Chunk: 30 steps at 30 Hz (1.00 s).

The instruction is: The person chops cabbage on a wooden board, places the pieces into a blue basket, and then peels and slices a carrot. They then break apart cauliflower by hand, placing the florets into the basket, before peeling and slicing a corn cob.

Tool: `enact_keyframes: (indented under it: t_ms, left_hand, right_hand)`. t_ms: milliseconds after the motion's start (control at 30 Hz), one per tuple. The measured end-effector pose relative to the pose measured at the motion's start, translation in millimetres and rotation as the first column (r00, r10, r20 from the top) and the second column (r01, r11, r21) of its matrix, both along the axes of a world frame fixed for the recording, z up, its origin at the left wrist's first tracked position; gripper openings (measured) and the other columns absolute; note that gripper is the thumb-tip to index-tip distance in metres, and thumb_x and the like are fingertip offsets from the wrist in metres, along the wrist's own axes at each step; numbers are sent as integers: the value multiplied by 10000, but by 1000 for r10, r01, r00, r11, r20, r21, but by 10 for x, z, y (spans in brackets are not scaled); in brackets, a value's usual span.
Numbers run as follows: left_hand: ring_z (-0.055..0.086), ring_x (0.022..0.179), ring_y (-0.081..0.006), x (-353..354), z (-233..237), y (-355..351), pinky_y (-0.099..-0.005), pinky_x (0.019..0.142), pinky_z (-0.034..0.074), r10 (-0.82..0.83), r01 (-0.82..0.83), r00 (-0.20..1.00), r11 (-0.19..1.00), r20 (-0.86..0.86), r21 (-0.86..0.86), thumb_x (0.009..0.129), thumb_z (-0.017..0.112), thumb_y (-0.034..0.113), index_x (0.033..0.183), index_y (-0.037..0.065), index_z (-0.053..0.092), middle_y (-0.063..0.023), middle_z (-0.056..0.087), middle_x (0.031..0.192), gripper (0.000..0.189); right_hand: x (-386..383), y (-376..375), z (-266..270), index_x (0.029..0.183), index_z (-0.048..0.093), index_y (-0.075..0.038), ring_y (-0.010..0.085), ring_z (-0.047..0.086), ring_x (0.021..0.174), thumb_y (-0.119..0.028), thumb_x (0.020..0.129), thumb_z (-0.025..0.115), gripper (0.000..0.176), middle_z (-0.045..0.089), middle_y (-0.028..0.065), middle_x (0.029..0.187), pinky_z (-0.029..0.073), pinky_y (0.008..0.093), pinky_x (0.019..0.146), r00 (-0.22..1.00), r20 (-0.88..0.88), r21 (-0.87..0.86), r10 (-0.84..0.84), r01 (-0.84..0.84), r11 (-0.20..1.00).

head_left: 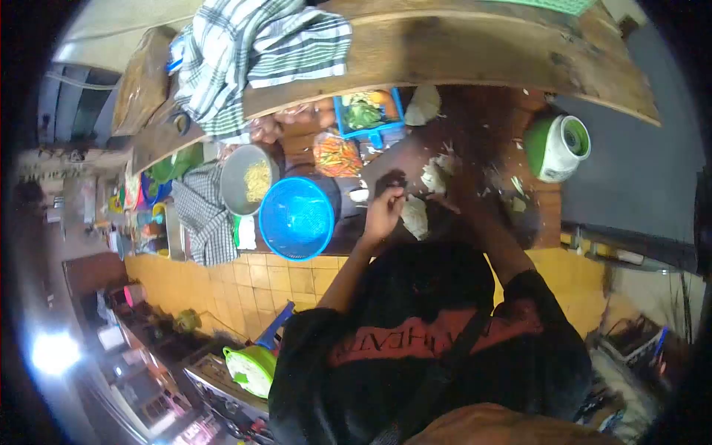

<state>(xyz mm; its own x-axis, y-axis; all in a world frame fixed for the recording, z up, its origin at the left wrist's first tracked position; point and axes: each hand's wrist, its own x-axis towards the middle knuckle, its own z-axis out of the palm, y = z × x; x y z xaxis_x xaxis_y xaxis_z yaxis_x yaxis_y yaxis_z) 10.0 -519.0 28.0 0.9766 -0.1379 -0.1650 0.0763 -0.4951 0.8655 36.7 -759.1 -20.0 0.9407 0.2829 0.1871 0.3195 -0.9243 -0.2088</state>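
Note:
My left hand (383,213) is closed, its fingers curled beside a pale cabbage piece (415,218) on the dark work surface. What it holds, if anything, I cannot make out. Opposite it, my right hand (454,199) lies in shadow with its fingers blurred, right at a second cabbage piece (434,176). Shredded white bits are scattered around both hands. Farther back rests a larger cabbage chunk (423,106). A small white piece (359,195) sits left of my left hand.
A blue plastic basket (297,219) and a grey bowl (236,194) of yellowish shreds stand left. Behind them are a bag of chillies (337,156) and a blue vegetable crate (371,135). A green-and-white container (556,148) stands right. A wooden shelf (445,48) overhangs the back.

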Motion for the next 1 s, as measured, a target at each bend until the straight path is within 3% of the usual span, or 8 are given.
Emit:
enact_keyframes:
  t_ms: [167, 267, 567, 667, 767, 833, 933, 1000]
  left_hand:
    - [641, 796, -201, -771, -214, 579, -298, 708, 501, 196, -194, 973, 981, 120, -26, 841, 633, 103, 1011, 39, 624, -117, 661, 888, 182]
    - [655, 809, -221, -1066, -226, 726, -328, 697, 509, 321, -321, 945, 947, 66, 0, 835, 639, 106, 1005, 50, 632, -119, 668, 920, 180]
    - [622, 723, -124, -1355, -237, 1131, -266, 611, 501, 582, -574, 810, 812, 72, -101, 879, 602, 92, 973, 23, 621, -66, 669, 880, 118]
    - [594, 727, -110, -1406, -163, 1251, -244, 609, 480, 696, -681, 718, 699, -13, -217, 899, 576, 94, 957, 14, 617, -48, 647, 858, 107]
    - [574, 756, -124, -1491, -36, 1424, -255, 636, 469, 742, -714, 671, 644, -5, -276, 901, 570, 91, 978, 15, 609, -52, 631, 904, 115]
    - [560, 767, -167, -1486, -32, 1544, -294, 654, 454, 801, -835, 513, 549, 307, -36, 888, 581, 115, 1027, 14, 596, -75, 618, 945, 172]
    - [521, 901, -225, -1358, 143, 1707, -336, 695, 448, 796, -869, 484, 487, 363, 90, 884, 595, 139, 1109, 1, 545, -134, 565, 1060, 269]
    - [511, 946, -246, -1337, 75, 1841, -352, 715, 454, 795, -877, 477, 462, 375, 134, 886, 596, 148, 1131, -6, 532, -152, 546, 1105, 296]
  right_hand:
    - [198, 145, -377, 1310, 492, -247, 431, 405, 1198, -474, 711, 693, 671, 423, 176, 1348, 324, 547, 994, 996, 81, 83, 37, -44, 996]
    - [350, 65, -646, 1248, 547, -249, 404, 458, 1151, -439, 722, 690, 578, 504, 159, 1256, 364, 539, 956, 918, 371, 57, 141, -173, 983]
    - [683, 169, -401, 1128, 626, -186, 288, 573, 1040, -309, 686, 745, 474, 555, 108, 1201, 442, 493, 888, 978, -150, 3, 145, -146, 989]
    - [838, 346, -209, 1123, 609, -103, 309, 517, 1132, -240, 702, 746, 463, 601, 135, 1146, 441, 423, 947, 961, -197, 212, 194, -151, 966]
    - [684, 1270, 630, 1110, 618, -90, 291, 568, 1066, -219, 726, 725, 420, 618, 139, 1107, 459, 407, 916, 915, -33, 503, 403, -333, 798]
    - [574, 1902, 950, 1070, 630, -83, 286, 608, 983, -181, 715, 714, 377, 638, 126, 1053, 473, 419, 872, 856, 82, 559, 511, -464, 687]
    - [312, 2907, 913, 1061, 624, -108, 325, 562, 1016, -226, 716, 709, 374, 593, 115, 1049, 451, 427, 868, 788, 180, 780, 589, -479, 403]
    - [154, 3270, 1000, 1151, 595, -124, 352, 444, 1179, -286, 756, 681, 436, 468, 166, 1268, 350, 451, 991, 729, -70, 686, 680, -460, 564]
